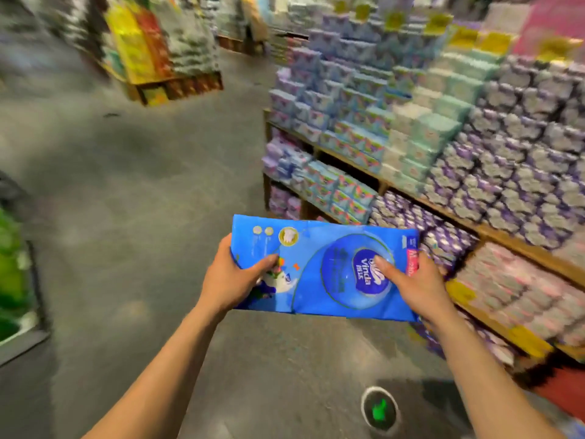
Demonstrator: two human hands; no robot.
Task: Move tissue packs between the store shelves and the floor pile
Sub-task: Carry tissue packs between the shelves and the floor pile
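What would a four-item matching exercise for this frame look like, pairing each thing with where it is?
Things:
1. blue Vinda tissue pack
2. purple packs
3. round floor marker with green centre
4. yellow and red stack

Places:
A. on the floor, near the bottom edge
B. gripped by the left hand and right hand
C. across the aisle, far upper left
D. on the wooden shelves at right

Pairs: 1-B, 2-D, 3-A, 4-C.
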